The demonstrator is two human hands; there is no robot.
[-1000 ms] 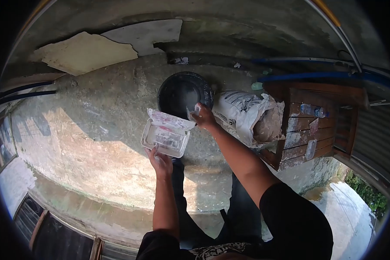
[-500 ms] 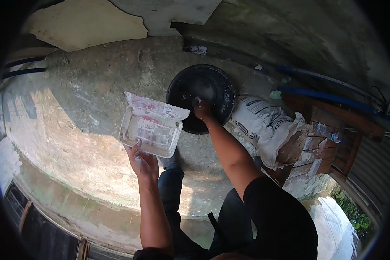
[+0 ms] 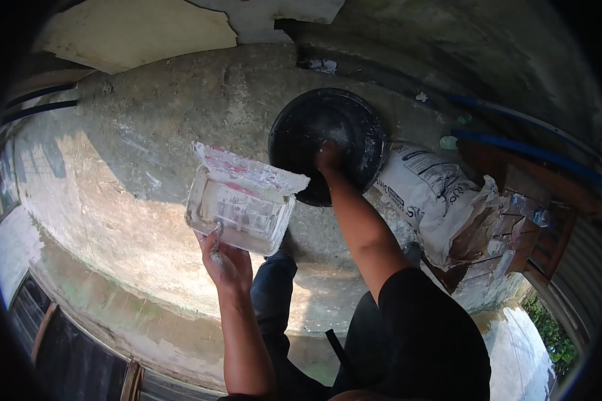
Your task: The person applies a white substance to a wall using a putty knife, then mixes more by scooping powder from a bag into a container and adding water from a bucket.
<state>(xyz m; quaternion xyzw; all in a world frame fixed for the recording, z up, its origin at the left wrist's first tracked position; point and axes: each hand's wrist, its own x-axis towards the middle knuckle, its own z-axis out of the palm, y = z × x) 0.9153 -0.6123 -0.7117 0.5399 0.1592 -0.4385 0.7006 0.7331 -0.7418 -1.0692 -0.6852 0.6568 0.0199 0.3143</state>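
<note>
Over a stained grey concrete floor (image 3: pixel 140 134), your right hand (image 3: pixel 328 159) was inside a round black plastic basin (image 3: pixel 282 127), its grip too dark to tell. Your left hand (image 3: pixel 226 262), thumb over the edge, held a rectangular white-smeared plastic tray (image 3: pixel 244 210) nearby. Reaching in seemed the step; next called for steadiness.

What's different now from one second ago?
The right hand went from the basin's near edge forward and down inside it; I can't tell whether it holds anything. The tub shifted left, relative to the basin. The camera view moved too. The left hand still holds the tub, and the bag still lies beside the basin.
</note>
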